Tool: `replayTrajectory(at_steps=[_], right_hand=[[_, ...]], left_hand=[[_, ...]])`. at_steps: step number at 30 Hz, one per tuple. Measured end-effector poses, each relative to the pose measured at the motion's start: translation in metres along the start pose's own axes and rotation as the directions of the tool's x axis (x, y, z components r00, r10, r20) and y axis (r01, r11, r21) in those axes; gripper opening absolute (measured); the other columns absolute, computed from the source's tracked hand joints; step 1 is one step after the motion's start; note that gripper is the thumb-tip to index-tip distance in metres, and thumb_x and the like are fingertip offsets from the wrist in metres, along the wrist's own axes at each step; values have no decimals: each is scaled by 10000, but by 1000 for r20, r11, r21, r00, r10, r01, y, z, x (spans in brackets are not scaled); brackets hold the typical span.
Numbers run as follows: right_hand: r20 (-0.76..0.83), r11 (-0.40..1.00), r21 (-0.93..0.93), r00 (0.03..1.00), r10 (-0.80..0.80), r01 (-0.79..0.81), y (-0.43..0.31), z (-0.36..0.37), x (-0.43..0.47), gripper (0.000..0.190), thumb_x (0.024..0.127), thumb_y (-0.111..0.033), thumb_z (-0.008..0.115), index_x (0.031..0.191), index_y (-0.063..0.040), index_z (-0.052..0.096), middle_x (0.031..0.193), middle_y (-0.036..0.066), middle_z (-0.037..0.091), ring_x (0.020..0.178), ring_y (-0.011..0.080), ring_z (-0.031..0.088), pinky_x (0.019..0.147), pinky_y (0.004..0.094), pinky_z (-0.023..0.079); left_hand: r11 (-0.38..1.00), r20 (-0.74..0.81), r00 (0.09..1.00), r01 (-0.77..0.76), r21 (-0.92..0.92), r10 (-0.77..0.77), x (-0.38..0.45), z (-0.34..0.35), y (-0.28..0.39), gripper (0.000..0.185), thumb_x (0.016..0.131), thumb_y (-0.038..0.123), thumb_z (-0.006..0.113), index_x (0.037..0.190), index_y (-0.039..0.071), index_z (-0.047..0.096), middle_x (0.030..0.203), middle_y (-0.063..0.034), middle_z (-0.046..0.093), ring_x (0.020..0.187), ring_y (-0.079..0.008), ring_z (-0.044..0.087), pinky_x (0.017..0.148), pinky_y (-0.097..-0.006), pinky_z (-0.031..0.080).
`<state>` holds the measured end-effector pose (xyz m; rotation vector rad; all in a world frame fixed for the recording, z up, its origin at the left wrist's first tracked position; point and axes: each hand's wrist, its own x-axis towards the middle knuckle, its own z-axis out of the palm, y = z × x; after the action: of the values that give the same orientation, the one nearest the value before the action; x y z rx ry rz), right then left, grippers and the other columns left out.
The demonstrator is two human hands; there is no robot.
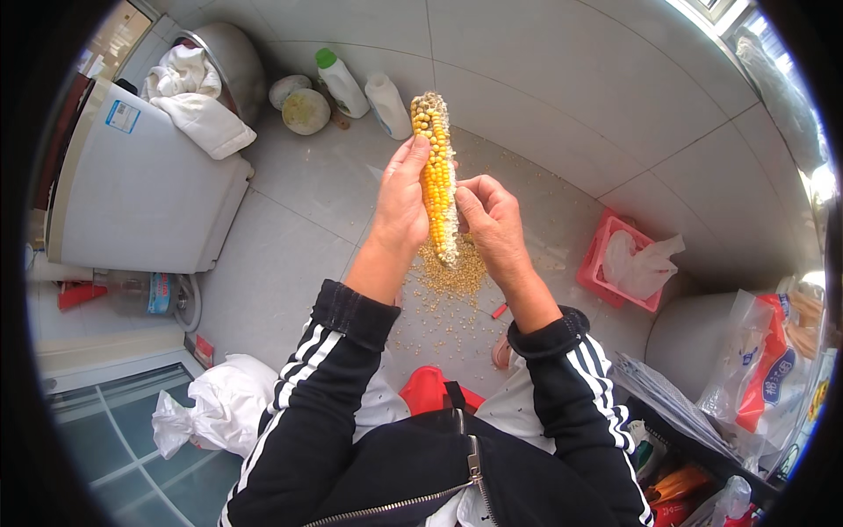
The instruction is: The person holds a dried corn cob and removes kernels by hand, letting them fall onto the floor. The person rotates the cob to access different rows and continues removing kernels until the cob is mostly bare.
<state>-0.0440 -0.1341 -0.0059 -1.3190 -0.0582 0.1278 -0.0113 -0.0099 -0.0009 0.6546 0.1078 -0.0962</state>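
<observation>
My left hand (405, 191) is shut on a dried ear of corn (436, 178), with the thumb across its yellow kernels. The ear stands lengthwise before me; its right side is stripped to pale cob, and some kernels near the top look dark. At the stripped edge, the bent thumb and fingers of my right hand (490, 214) grip the ear. Some of those fingertips are hidden. Below, loose corn kernels (454, 273) lie heaped and scattered on the grey tiled floor (296, 230).
A pink plastic basket (602, 260) holding a plastic bag stands right. Two white bottles (344, 85) and round gourd-like produce (305, 112) line the wall. A white appliance (151, 178) is left, a white sack (230, 395) lower left. A small red object (499, 311) lies near the kernels.
</observation>
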Motion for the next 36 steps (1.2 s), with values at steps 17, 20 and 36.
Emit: replayTrajectory(at_steps=[17,20,36], right_hand=[[-37,999,-42,999,6,-7,2,-1,2,168,903,-174,569,873,-9,571,685,-36,522,596,30,463,529,193,385],[2,994,102,999,47,-47,1,0,2,166,913,-170,545,874,-10,566,680,-32,516,585,38,463,523,193,384],[-127,977,-197,986,-105,79,1,1,2,247,896,-228,588,894,19,565,766,44,605,696,83,535,638,244,456]], left_hand=[[1000,8,1000,11,15,-11,-1,2,-2,213,937,220,520,1056,43,510,874,-65,595,767,-168,609,672,-294,531],[1000,15,1000,9,2,-9,-2,-1,1,213,939,219,517,1057,41,509,874,-64,596,765,-168,608,670,-294,530],[1000,-19,1000,-7,24,8,-5,8,-10,290,930,174,538,1161,17,460,945,-50,570,806,-119,575,706,-260,514]])
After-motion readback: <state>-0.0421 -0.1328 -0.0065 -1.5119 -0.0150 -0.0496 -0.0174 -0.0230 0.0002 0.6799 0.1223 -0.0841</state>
